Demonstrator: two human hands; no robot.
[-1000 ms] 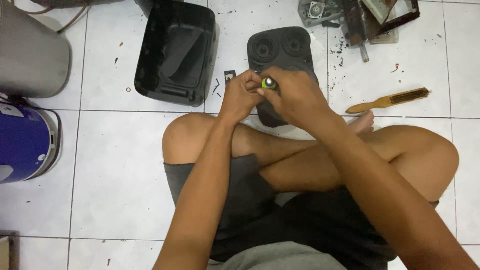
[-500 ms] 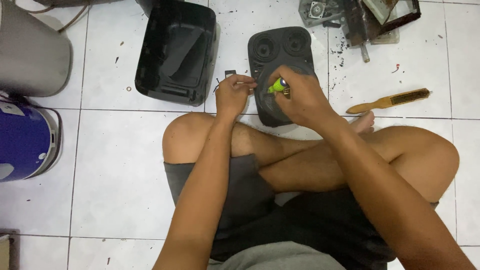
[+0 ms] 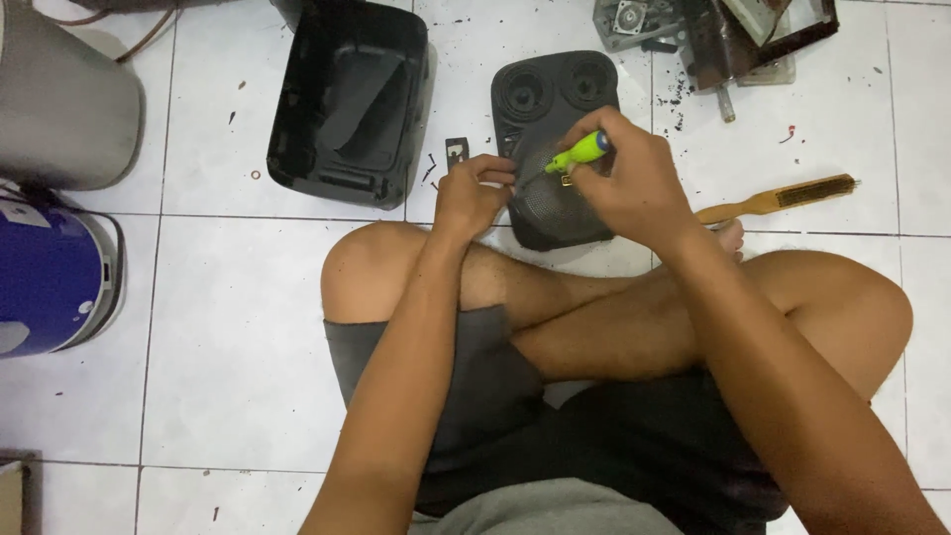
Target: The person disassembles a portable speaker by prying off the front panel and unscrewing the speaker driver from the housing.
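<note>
I see right hand point(image 3: 634, 178) clenched on green-handled screwdriver point(image 3: 580, 152), tip toward black speaker panel point(image 3: 555, 119) on tiled floor point(image 3: 238, 327); left hand point(image 3: 474, 193) pinches panel edge; black housing point(image 3: 349, 99) left, wire brush point(image 3: 783, 198) right.

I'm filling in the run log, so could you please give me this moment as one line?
right hand: grips green-handled screwdriver | left hand: touches black speaker panel | black housing: apart on floor | wooden brush: beside right knee

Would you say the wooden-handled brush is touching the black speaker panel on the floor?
Apart. The head view shows bare white tile between the wooden-handled brush and the black speaker panel.
</note>
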